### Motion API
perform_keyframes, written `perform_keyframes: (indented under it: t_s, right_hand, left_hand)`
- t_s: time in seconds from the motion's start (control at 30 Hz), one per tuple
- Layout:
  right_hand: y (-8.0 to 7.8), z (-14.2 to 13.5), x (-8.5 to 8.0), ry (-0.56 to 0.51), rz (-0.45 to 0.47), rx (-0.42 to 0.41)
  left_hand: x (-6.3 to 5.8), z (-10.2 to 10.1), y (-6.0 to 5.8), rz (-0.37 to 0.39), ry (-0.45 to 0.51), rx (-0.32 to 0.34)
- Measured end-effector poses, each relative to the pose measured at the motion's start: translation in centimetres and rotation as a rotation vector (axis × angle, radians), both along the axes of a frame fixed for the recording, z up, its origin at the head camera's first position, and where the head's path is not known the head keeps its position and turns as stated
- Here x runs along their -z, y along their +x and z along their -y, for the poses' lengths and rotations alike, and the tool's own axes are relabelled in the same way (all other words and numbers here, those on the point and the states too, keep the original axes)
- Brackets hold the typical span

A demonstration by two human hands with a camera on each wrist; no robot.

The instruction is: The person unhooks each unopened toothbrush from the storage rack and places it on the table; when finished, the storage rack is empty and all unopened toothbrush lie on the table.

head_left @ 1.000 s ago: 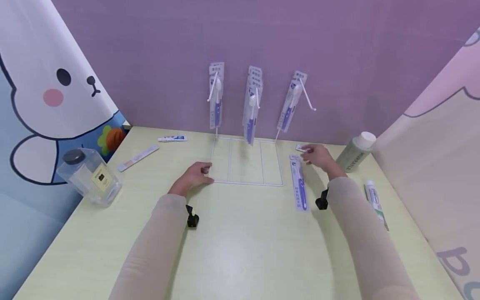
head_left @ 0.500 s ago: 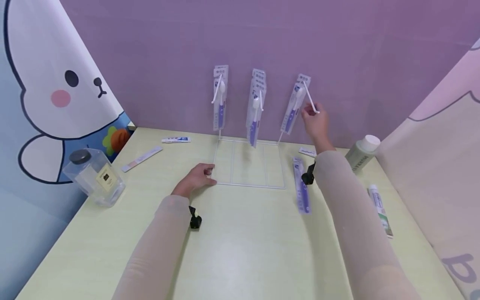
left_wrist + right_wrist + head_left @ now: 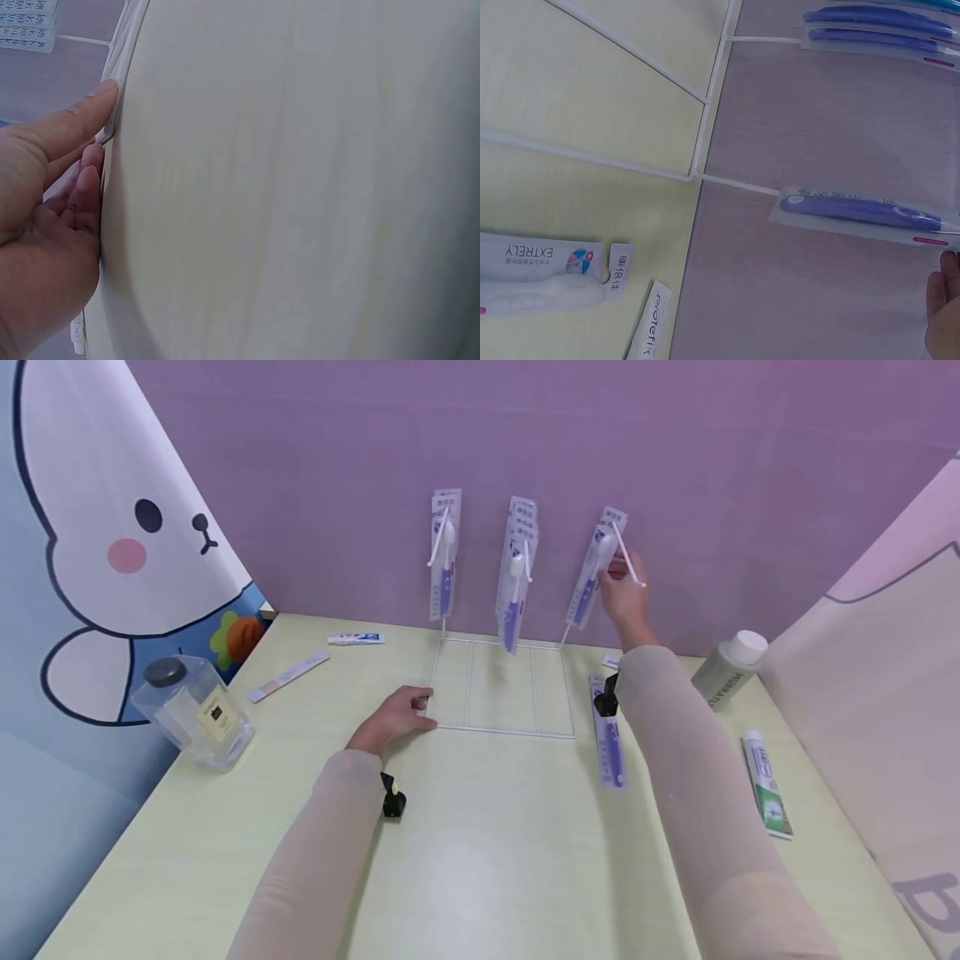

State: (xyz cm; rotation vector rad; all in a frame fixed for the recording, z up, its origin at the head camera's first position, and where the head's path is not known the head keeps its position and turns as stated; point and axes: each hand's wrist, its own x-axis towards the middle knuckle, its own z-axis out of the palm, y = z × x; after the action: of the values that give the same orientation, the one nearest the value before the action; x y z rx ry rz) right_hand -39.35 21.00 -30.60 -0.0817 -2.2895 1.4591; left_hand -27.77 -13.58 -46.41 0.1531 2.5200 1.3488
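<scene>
A white wire display rack (image 3: 506, 732) stands on the table, with packaged toothbrushes on its three hooks. My left hand (image 3: 395, 717) holds the near left corner of its base; in the left wrist view the thumb lies along the wire (image 3: 122, 82), with the other fingers beside the corner. My right hand (image 3: 627, 597) is raised at the right hook (image 3: 628, 556), fingers at the edge of the packaged toothbrush (image 3: 588, 578) hanging there. The right wrist view shows fingertips close beside that package (image 3: 859, 217); contact is unclear. Another packaged toothbrush (image 3: 613, 752) lies right of the base.
At the right are a capped bottle (image 3: 723, 672) and a toothpaste tube (image 3: 767, 789); a small box marked Protefix (image 3: 651, 319) lies near the wall. At the left are a clear bottle (image 3: 198, 718), a slim packet (image 3: 288, 677) and a small tube (image 3: 356, 638).
My right hand has risen from the small box on the table to the right hook, then moved left to the hanging toothbrush. The left hand stays at the rack corner. The view has shifted slightly.
</scene>
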Motion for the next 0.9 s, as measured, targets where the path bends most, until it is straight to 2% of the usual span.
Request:
perform_keyframes:
  t_s: [0.27,0.4,0.63,0.77,0.9]
  right_hand:
    - [0.6,-0.1,-0.5,0.042,-0.053,0.03]
    - [1.2,-0.6,-1.2,0.036,-0.067,0.009]
    - [3.5,-2.4,-2.5,-0.029,0.016,-0.061]
    - [5.6,-4.1,-2.0,-0.058,0.085,-0.1]
    - [7.7,-6.2,-0.6,-0.072,0.181,-0.133]
  left_hand:
    - [-0.2,-0.3,0.0,0.0,-0.016,0.0]
    - [-0.4,-0.3,-0.2,0.001,-0.014,-0.006]
    - [-0.4,0.0,-0.3,0.007,-0.012,-0.003]
    - [-0.3,0.0,-0.3,0.017,-0.008,-0.002]
    - [-0.1,-0.1,-0.2,0.024,-0.01,0.004]
